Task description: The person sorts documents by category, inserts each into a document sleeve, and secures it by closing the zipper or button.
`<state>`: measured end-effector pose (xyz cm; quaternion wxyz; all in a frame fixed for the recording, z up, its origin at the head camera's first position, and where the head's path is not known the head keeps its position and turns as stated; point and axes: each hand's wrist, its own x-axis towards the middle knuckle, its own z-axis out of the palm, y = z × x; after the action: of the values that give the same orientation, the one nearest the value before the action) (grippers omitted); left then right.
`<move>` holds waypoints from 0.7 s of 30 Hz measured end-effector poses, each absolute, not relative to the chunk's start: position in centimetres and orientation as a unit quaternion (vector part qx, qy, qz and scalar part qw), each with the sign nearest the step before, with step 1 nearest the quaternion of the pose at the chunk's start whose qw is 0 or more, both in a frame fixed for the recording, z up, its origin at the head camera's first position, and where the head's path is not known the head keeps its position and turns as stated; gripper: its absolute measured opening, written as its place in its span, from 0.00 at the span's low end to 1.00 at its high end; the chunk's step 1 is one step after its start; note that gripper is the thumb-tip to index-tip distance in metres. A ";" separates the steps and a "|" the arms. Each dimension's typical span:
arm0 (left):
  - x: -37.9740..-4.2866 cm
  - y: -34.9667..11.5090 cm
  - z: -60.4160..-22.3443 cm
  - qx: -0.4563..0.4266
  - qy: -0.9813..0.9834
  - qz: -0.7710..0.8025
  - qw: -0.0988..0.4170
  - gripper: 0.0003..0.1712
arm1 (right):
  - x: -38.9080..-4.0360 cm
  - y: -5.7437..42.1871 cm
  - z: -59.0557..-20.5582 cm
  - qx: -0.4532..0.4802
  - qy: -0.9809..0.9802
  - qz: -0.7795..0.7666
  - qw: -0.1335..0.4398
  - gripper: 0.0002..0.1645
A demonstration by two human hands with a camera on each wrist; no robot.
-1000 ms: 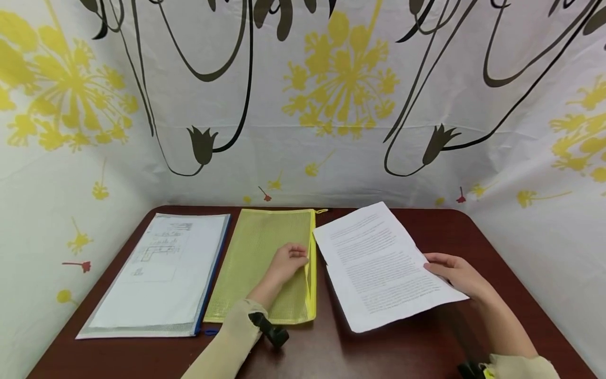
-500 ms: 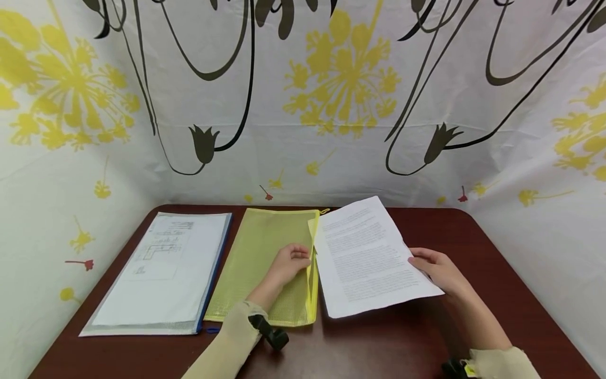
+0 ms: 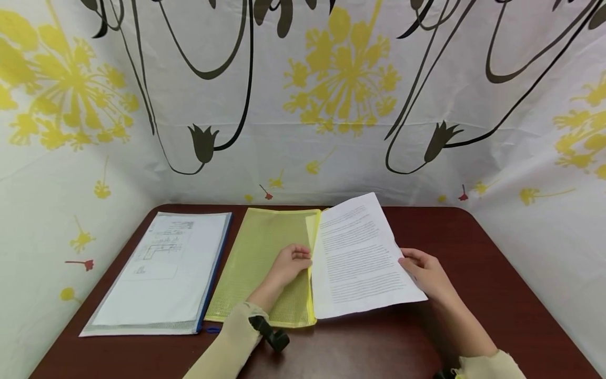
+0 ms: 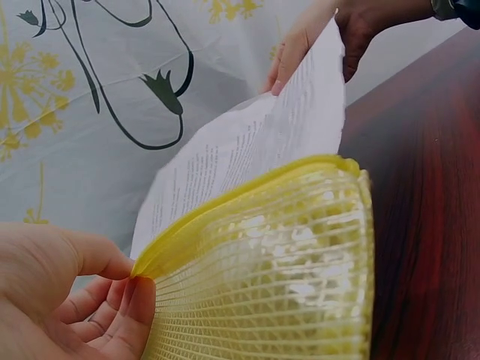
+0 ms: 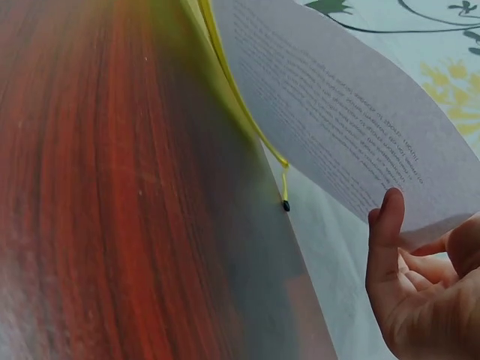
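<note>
A yellow mesh zip pouch [image 3: 260, 247] lies flat in the middle of the table, its long opening on the right side. My left hand [image 3: 289, 266] pinches the upper layer at that edge between thumb and fingers, and the left wrist view shows the yellow rim [image 4: 247, 184] lifted. A printed sheet of paper [image 3: 360, 258] slants upward to the right, its left edge inside the pouch's mouth. At the paper's right edge, my right hand [image 3: 428, 273] grips it between thumb and fingers. Part of the sheet shows faintly through the mesh.
Left of the pouch lies a clear zip folder [image 3: 156, 273] with a blue edge, holding a sheet with a drawing. A dark red-brown table [image 3: 369, 347] carries everything. Patterned white fabric [image 3: 246, 105] rises behind and along both sides.
My right hand has moved left with the paper, and the sheet's left edge has slid into the pouch's opening. My left hand has kept its pinch on the rim, almost unmoved.
</note>
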<state>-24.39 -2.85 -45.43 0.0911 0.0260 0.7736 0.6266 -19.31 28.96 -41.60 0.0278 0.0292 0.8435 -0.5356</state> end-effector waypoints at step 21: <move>-23.8 -2.4 -45.1 0.025 0.741 0.663 0.104 0.17 | -18.7 25.6 -42.4 -0.018 0.814 -0.579 0.046 0.27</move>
<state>-23.81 -2.42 -45.09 0.1038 0.0248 0.7414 0.6625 -18.73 25.63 -42.45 0.0461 -0.0180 0.8136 -0.5793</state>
